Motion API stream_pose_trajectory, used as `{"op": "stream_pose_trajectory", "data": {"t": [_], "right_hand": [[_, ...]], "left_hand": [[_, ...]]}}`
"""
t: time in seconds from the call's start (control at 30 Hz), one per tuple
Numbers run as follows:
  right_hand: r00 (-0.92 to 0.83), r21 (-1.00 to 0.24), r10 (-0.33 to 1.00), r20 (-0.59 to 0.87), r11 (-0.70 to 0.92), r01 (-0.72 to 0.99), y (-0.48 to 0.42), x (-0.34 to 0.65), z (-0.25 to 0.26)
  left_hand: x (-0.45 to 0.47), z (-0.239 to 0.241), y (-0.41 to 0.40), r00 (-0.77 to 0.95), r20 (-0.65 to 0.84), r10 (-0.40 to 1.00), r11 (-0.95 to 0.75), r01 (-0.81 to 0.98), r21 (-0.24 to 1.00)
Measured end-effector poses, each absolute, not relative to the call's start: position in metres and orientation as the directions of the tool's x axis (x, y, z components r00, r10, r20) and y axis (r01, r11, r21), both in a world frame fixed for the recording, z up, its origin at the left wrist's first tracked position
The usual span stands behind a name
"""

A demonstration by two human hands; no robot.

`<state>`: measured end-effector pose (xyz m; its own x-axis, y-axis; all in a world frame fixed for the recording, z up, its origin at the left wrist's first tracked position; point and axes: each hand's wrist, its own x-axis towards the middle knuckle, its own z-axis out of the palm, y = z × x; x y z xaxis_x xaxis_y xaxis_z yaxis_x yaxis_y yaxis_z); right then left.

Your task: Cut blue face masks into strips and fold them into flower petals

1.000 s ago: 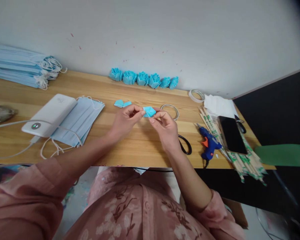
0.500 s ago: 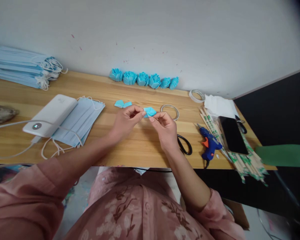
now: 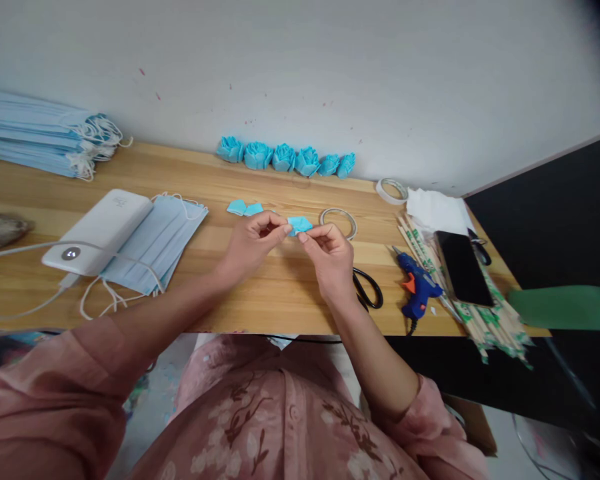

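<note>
Over the middle of the wooden table (image 3: pixel 280 300), my left hand (image 3: pixel 253 243) and my right hand (image 3: pixel 330 257) both pinch a small folded blue piece (image 3: pixel 299 223) of mask fabric between fingertips. Just behind my left hand lie two more small blue pieces (image 3: pixel 245 208). A row of several finished blue fabric flowers (image 3: pixel 285 157) stands against the wall at the back. A few flat blue face masks (image 3: pixel 157 240) lie to the left of my hands.
A white power bank (image 3: pixel 100 230) with cable rests on the masks. A mask stack (image 3: pixel 45 133) sits far left. Right of my hands: tape rings (image 3: pixel 338 220), black scissors (image 3: pixel 367 288), blue glue gun (image 3: pixel 417 287), phone (image 3: pixel 461 268), wooden sticks (image 3: pixel 475 317), white tissue (image 3: pixel 440 210).
My hands have closed in slightly on the blue piece, my fingertips now nearer each other. Nothing else has moved.
</note>
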<state>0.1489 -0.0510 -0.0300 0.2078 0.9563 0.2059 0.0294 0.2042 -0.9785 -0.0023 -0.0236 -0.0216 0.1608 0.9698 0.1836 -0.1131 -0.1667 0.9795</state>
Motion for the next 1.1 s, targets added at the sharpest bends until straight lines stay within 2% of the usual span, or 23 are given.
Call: {"op": "stream_pose_trajectory", "data": {"t": [0.47,0.8,0.93,1.1], "right_hand": [[0.277,-0.970,0.933,0.230,0.244,-0.018,-0.0534,0.1434,-0.0338],[0.251,-0.973,0.945,0.211,0.228,-0.044,-0.0535,0.1461,-0.0331],[0.251,-0.979,0.947,0.202,0.205,0.014,-0.0549,0.1490,-0.0311],[0.161,-0.979,0.965,0.206,0.202,0.037,-0.0556,0.1504,-0.0291]], "left_hand": [[-0.0001,-0.0239,-0.0240,0.154,0.198,0.968,-0.186,-0.093,0.978],[-0.0023,-0.0246,-0.0225,0.155,0.207,0.966,-0.197,-0.077,0.977],[-0.0027,-0.0249,-0.0220,0.155,0.193,0.969,-0.187,-0.057,0.981],[-0.0034,-0.0272,-0.0201,0.179,0.200,0.963,-0.198,-0.032,0.980]]}}
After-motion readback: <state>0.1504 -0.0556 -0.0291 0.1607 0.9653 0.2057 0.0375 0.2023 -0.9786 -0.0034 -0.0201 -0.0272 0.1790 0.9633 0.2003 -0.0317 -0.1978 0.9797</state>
